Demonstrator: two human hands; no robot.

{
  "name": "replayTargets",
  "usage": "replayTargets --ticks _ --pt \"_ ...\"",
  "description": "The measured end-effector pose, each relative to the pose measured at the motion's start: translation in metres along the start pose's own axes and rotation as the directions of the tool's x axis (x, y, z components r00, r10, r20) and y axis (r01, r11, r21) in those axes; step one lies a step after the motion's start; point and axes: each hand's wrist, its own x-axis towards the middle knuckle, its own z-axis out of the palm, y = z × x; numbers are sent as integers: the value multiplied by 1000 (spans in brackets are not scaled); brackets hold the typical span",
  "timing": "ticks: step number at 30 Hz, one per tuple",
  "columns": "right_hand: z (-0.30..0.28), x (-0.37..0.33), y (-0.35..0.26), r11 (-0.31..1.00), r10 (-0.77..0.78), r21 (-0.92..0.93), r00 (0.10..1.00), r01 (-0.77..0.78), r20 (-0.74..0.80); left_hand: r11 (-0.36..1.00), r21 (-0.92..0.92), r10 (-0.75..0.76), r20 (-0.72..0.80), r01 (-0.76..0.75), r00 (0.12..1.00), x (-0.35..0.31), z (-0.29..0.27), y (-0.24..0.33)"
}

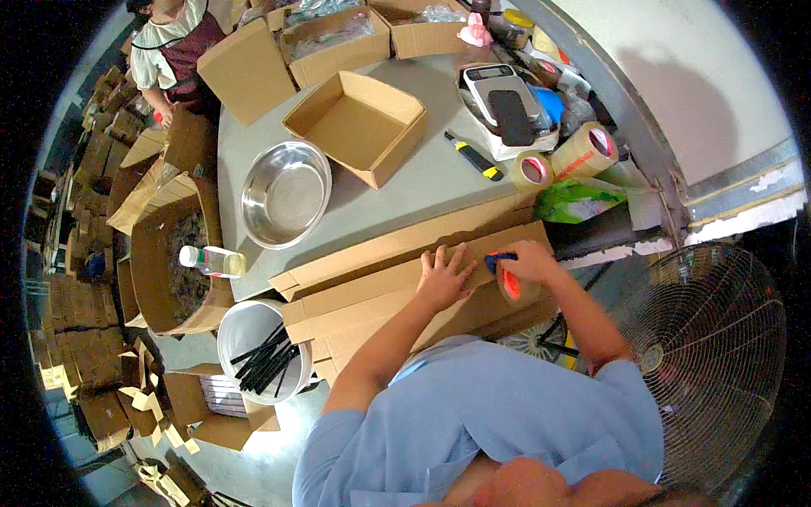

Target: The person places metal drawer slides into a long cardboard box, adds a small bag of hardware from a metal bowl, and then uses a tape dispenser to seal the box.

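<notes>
A long cardboard box point(363, 302) lies along the table's near edge, against my body, with its long flaps upward. My left hand point(444, 277) rests on its top with the fingers spread, pressing no other object. Beside it, toward the box's right end, my right hand point(529, 262) is closed around a tape dispenser point(510, 284) with blue and orange-red parts. The dispenser touches the cardboard; its grip is partly hidden by my fingers. Whether tape is stuck down there I cannot tell.
On the grey table point(380, 215) are a steel bowl point(287, 194), an open carton point(359, 127), a utility knife point(475, 157), tape rolls point(585, 150) and a scale point(505, 93). A white bucket point(232, 342) of black strips stands left, a large fan point(701, 363) right. Another person point(173, 59) stands far left.
</notes>
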Motion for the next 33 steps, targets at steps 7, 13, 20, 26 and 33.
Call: replayTargets --ticks 7,13,20,26,33 --pt "-21 -29 37 197 46 977 996 -81 73 1000 18 -24 38 24 999 -3 -14 1" --pt "9 -27 69 -272 91 930 955 -248 281 992 -127 -24 -40 18 999 -4 -15 -1" --pt "35 -14 32 -106 -43 980 986 -167 164 816 -573 -207 -416 -79 886 -14 2 -21" --pt "47 -13 -4 310 7 947 996 86 -93 611 -771 -336 -456 -178 824 -13 7 -30" --pt "60 -6 -19 500 -90 809 948 308 -305 401 -895 -432 -373 -196 821 -3 -4 -29"
